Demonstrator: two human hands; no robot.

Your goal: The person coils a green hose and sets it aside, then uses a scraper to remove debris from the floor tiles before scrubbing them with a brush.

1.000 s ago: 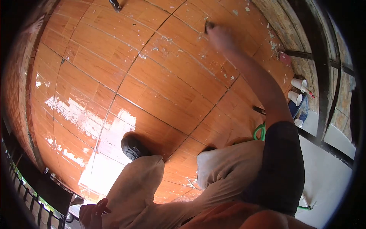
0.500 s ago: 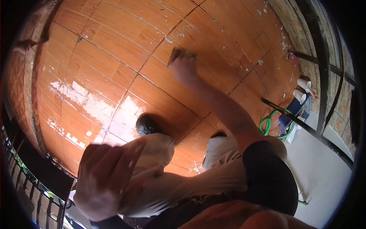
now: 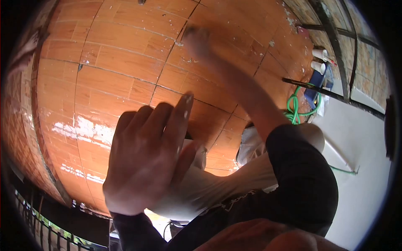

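Note:
My left hand (image 3: 144,157) is raised in front of my left leg, back toward the camera, fingers extended and holding nothing visible. Whitish specks mark its index finger. My right arm reaches out over the orange tiled floor (image 3: 113,83). At its end my right hand (image 3: 199,44) is blurred, its fingers closed round a small dark object (image 3: 191,30) that I cannot make out. White flecks lie on the tiles around that hand.
To the right are two white cups (image 3: 318,67), a blue container (image 3: 313,90), a green hose (image 3: 293,102) and a dark metal bar (image 3: 331,93). A pale surface (image 3: 356,129) lies beyond my right arm. Dark railings (image 3: 46,226) stand at lower left.
My left hand has moved right and up, its fingers now plainer to see. My right hand sits higher in the view. The camera's view has shifted, and the cups and hose appear further left and up.

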